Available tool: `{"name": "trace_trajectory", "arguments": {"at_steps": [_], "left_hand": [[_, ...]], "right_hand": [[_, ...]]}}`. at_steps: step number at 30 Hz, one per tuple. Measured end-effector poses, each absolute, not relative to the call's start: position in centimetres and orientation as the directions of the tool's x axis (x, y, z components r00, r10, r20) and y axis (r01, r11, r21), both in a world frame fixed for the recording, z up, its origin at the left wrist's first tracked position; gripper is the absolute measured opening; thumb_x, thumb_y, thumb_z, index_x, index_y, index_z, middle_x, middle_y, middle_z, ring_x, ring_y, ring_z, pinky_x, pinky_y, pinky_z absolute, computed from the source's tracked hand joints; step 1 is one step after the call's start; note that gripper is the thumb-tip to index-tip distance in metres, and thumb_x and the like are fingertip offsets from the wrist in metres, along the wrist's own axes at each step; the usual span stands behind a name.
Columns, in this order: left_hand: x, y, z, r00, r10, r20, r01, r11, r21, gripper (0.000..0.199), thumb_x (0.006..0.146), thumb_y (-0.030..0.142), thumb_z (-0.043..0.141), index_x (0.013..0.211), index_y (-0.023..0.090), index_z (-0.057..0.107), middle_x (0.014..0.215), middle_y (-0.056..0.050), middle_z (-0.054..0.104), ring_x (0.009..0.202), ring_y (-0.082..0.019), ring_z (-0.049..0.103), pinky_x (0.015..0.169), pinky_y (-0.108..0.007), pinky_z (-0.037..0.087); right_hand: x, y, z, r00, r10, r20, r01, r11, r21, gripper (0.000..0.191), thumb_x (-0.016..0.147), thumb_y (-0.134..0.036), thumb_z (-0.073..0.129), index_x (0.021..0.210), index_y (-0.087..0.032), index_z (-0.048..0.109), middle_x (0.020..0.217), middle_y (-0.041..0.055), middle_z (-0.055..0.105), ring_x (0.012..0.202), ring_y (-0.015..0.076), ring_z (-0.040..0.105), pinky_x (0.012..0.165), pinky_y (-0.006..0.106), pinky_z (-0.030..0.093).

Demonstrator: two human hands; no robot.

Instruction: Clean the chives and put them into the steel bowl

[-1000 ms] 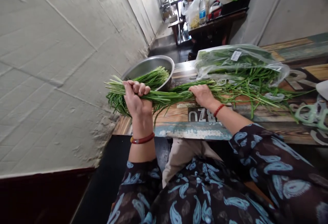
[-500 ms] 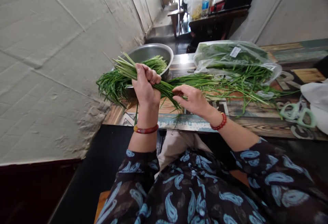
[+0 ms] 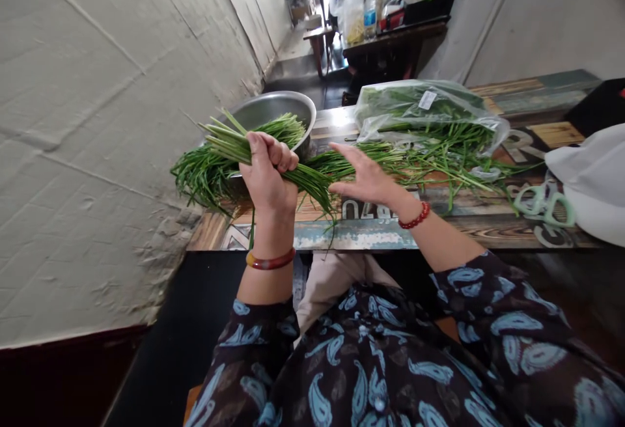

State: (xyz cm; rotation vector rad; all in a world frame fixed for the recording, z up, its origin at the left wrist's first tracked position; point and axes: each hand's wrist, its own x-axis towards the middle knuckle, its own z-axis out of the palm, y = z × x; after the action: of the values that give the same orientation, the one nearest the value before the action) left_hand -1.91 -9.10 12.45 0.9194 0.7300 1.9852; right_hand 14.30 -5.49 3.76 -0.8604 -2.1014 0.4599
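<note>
My left hand (image 3: 269, 170) is closed round a bunch of green stalks (image 3: 312, 184), pale ends up to the left and leafy tips hanging to the right. My right hand (image 3: 366, 176) has its thumb and fingers spread beside those tips, holding nothing. Behind my left hand stands a metal bowl (image 3: 308, 103) with more stalks in it, their leaves draped over its left side. Loose stalks (image 3: 439, 170) lie on the table behind and right of my right hand, partly under a clear plastic bag (image 3: 381, 98) of greens.
On the patterned wooden table (image 3: 361, 235), pale green glasses (image 3: 559, 209) and a white cap (image 3: 598, 173) lie at the right. A rough wall (image 3: 97, 153) borders the left. A second table (image 3: 405, 36) behind holds a bottle (image 3: 370, 10) and bags. A person is partly visible there.
My right hand has opened wider and moved off the leafy tips. My left hand still grips the bunch. The whole view has shifted slightly.
</note>
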Motion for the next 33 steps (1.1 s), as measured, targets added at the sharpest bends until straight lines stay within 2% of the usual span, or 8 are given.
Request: {"name": "trace_trajectory", "arguments": {"at_steps": [3, 5, 8, 11, 16, 19, 27, 33], "left_hand": [[-0.5, -9.5, 12.9, -0.343, 0.864, 0.369, -0.479, -0.499, 0.722, 0.041, 0.096, 0.042, 0.057, 0.064, 0.018, 0.05, 0.051, 0.008, 0.025, 0.041, -0.005, 0.024, 0.042, -0.019, 0.029], [-0.6, -9.7, 13.4, -0.332, 0.863, 0.381, -0.499, -0.504, 0.705, 0.04, 0.097, 0.04, 0.056, 0.064, 0.017, 0.05, 0.052, 0.008, 0.025, 0.041, -0.005, 0.024, 0.041, -0.019, 0.028], [-2.6, -9.8, 14.0, -0.39, 0.833, 0.392, -0.496, -0.549, 0.672, 0.041, 0.098, 0.04, 0.054, 0.065, 0.017, 0.05, 0.051, 0.008, 0.025, 0.04, -0.005, 0.022, 0.041, -0.02, 0.025], [-5.7, -9.6, 14.0, -0.47, 0.811, 0.349, -0.459, -0.562, 0.688, 0.045, 0.106, 0.033, 0.035, 0.066, 0.017, 0.047, 0.05, 0.007, 0.025, 0.04, -0.005, 0.022, 0.042, -0.019, 0.023], [-9.8, -9.3, 12.8, -0.57, 0.776, 0.269, -0.406, -0.551, 0.729, 0.044, 0.108, 0.029, 0.029, 0.069, 0.018, 0.044, 0.05, 0.008, 0.024, 0.04, -0.004, 0.026, 0.045, -0.02, 0.022], [-10.9, -9.1, 12.1, -0.569, 0.768, 0.295, -0.382, -0.565, 0.732, 0.041, 0.105, 0.032, 0.039, 0.067, 0.018, 0.043, 0.051, 0.008, 0.024, 0.04, -0.005, 0.024, 0.044, -0.022, 0.023], [-10.8, -8.8, 12.3, -0.532, 0.775, 0.34, -0.322, -0.557, 0.765, 0.037, 0.097, 0.035, 0.057, 0.067, 0.018, 0.044, 0.054, 0.008, 0.023, 0.042, -0.005, 0.024, 0.043, -0.02, 0.024], [-9.3, -8.6, 13.5, -0.538, 0.749, 0.388, -0.214, -0.566, 0.796, 0.036, 0.097, 0.035, 0.056, 0.067, 0.02, 0.043, 0.053, 0.008, 0.02, 0.041, -0.006, 0.021, 0.042, -0.022, 0.021]], "right_hand": [[11.3, -6.3, 4.6, -0.552, 0.589, 0.59, 0.128, 0.759, -0.638, 0.096, 0.078, -0.051, 0.074, 0.153, -0.017, 0.026, 0.148, 0.0151, 0.049, 0.132, 0.0274, 0.05, 0.11, 0.043, 0.042], [9.7, -6.7, 4.1, -0.548, 0.58, 0.602, 0.042, 0.738, -0.673, 0.072, 0.09, -0.047, 0.062, 0.147, -0.013, 0.032, 0.132, 0.0136, 0.06, 0.115, 0.0222, 0.06, 0.097, 0.036, 0.049], [9.4, -6.8, 2.5, -0.567, 0.654, 0.5, 0.258, 0.718, -0.646, 0.035, 0.102, -0.037, 0.043, 0.124, -0.012, 0.05, 0.104, 0.0093, 0.069, 0.092, 0.0182, 0.064, 0.081, 0.029, 0.048], [11.1, -6.8, 1.0, -0.623, 0.676, 0.393, 0.544, 0.736, -0.402, 0.031, 0.103, -0.036, 0.04, 0.117, -0.013, 0.055, 0.104, 0.0124, 0.069, 0.095, 0.021, 0.065, 0.079, 0.029, 0.045], [14.2, -6.9, -0.7, -0.671, 0.651, 0.355, 0.639, 0.75, -0.168, 0.022, 0.103, -0.025, 0.04, 0.113, -0.015, 0.058, 0.102, 0.0098, 0.069, 0.095, 0.02, 0.065, 0.077, 0.028, 0.044], [15.0, -6.6, -1.4, -0.669, 0.651, 0.36, 0.652, 0.746, -0.137, 0.025, 0.102, -0.015, 0.035, 0.109, -0.015, 0.059, 0.098, 0.0093, 0.069, 0.091, 0.0184, 0.064, 0.075, 0.027, 0.042], [14.6, -6.7, -1.2, -0.649, 0.689, 0.323, 0.677, 0.717, -0.168, 0.031, 0.099, -0.014, 0.037, 0.111, -0.02, 0.065, 0.088, 0.0071, 0.072, 0.079, 0.0163, 0.062, 0.062, 0.027, 0.032], [14.3, -7.3, -0.8, -0.59, 0.773, 0.235, 0.73, 0.634, -0.254, 0.03, 0.096, -0.016, 0.039, 0.107, -0.019, 0.067, 0.088, 0.0078, 0.074, 0.079, 0.0171, 0.064, 0.061, 0.028, 0.03]]}}
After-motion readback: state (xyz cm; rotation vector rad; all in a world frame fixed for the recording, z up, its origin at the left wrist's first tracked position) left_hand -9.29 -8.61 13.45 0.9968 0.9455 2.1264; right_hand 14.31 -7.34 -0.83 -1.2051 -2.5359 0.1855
